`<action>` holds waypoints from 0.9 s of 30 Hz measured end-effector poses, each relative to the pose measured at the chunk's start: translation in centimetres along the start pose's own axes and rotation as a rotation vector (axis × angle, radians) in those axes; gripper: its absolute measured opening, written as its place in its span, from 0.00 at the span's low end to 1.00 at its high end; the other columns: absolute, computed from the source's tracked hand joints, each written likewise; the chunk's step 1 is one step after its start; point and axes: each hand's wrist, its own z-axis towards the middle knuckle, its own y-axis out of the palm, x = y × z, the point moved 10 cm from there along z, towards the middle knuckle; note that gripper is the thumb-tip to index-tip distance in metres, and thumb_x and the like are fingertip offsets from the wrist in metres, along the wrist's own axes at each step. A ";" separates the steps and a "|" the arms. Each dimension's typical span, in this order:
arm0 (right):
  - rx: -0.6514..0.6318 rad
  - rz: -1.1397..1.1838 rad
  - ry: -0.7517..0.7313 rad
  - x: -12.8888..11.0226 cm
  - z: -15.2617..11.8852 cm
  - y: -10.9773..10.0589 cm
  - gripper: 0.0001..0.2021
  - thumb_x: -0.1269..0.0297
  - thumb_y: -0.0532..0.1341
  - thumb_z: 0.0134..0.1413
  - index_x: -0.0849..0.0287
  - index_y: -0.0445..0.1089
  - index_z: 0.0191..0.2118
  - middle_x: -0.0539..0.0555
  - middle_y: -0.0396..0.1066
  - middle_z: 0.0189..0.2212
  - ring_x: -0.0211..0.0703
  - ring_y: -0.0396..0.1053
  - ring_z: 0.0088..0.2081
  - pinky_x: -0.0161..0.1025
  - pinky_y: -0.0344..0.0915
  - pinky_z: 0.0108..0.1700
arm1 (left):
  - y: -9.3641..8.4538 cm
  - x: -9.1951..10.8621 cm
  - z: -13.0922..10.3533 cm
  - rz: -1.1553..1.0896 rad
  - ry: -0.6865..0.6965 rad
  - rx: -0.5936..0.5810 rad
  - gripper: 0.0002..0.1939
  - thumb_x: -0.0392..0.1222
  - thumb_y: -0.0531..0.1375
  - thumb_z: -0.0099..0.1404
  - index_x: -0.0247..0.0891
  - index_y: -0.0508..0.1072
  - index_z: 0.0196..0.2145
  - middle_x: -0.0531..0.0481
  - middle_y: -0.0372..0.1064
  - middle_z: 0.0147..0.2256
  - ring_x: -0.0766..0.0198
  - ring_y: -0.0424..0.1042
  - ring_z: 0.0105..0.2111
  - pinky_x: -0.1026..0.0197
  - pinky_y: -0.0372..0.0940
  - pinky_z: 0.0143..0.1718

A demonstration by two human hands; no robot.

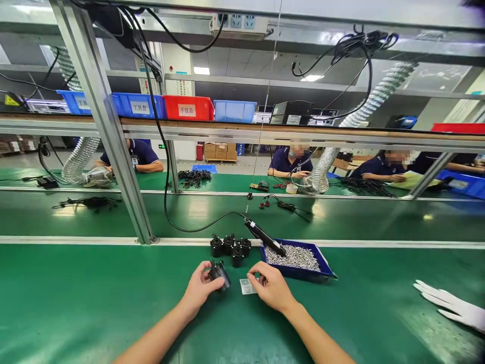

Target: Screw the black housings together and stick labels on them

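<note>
A black cylindrical part (219, 275) is held in my left hand (199, 289), between the thumb and fingers, above the green bench. To its right, my right hand (271, 287) is closed in a pinch over the right edge of a small white printed sheet (246, 286); whatever sits between the fingertips is too small to make out. Several similar black parts (228, 244) stand grouped just beyond my hands. Behind my right hand is a blue tray (322, 275) full of small metal screws, with a black corded electric screwdriver (261, 233) resting its end on them.
A white glove (450, 305) lies at the right of the bench. An upright metal post (109, 131) rises at the left. The screwdriver's black cable (163, 187) hangs from above. Beyond a rail (197, 242) are cables and people seated at work.
</note>
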 end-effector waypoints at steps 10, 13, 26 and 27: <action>-0.202 0.157 -0.096 -4.1 -1.9 4.0 0.16 0.52 0.67 0.62 0.52 0.75 0.52 0.53 0.77 0.37 0.38 0.68 0.25 0.38 0.64 0.30 | 3.2 -1.5 -1.9 -0.410 -0.224 -0.393 0.44 0.46 0.81 0.52 0.50 0.73 0.65 0.44 0.78 0.55 0.58 0.78 0.53 0.56 0.68 0.57; -0.117 0.063 -0.224 -5.6 -2.6 3.9 0.13 0.52 0.65 0.66 0.53 0.76 0.49 0.53 0.78 0.34 0.40 0.68 0.25 0.40 0.62 0.30 | 3.7 -1.3 -2.6 -0.432 -0.248 -0.483 0.44 0.47 0.81 0.50 0.52 0.75 0.63 0.43 0.74 0.61 0.55 0.76 0.55 0.52 0.68 0.59; -0.144 -0.239 -0.293 -4.9 -2.6 3.3 0.15 0.48 0.60 0.71 0.51 0.78 0.40 0.55 0.78 0.34 0.46 0.74 0.33 0.41 0.64 0.35 | 2.9 -0.5 -1.9 0.112 0.013 -0.430 0.41 0.49 0.76 0.59 0.55 0.70 0.67 0.40 0.71 0.64 0.44 0.73 0.61 0.40 0.67 0.64; -0.175 -0.259 -0.252 -4.1 -2.1 2.4 0.12 0.53 0.60 0.72 0.51 0.78 0.41 0.55 0.79 0.37 0.46 0.75 0.35 0.41 0.64 0.35 | 2.4 0.0 -1.7 0.280 0.110 -0.379 0.36 0.46 0.74 0.62 0.55 0.71 0.66 0.41 0.71 0.64 0.44 0.71 0.63 0.38 0.63 0.67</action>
